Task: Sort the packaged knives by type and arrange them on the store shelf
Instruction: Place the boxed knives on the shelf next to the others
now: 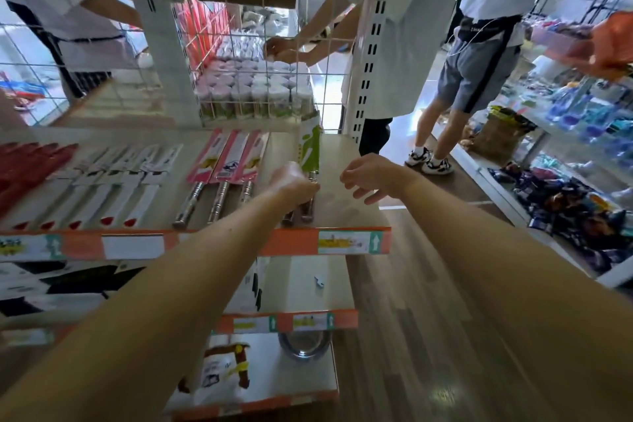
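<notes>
Along the shelf, from its left end, lie red packs, white packs and three pink packs, handles toward the front edge. Near the right front corner the left hand holds the green knife, fingers curled round its handle. The right hand hovers over the right edge, loosely spread and empty. The knife is probably stiff and handle-heavy with a loose card sleeve, so the handle is the best hold. Behind the back edge, a wire basket holds capped jars.

Both my forearms reach forward. My left hand curls round the handle of a green-sleeved knife; my right hand hovers just beside, fingers loosely bent.
</notes>
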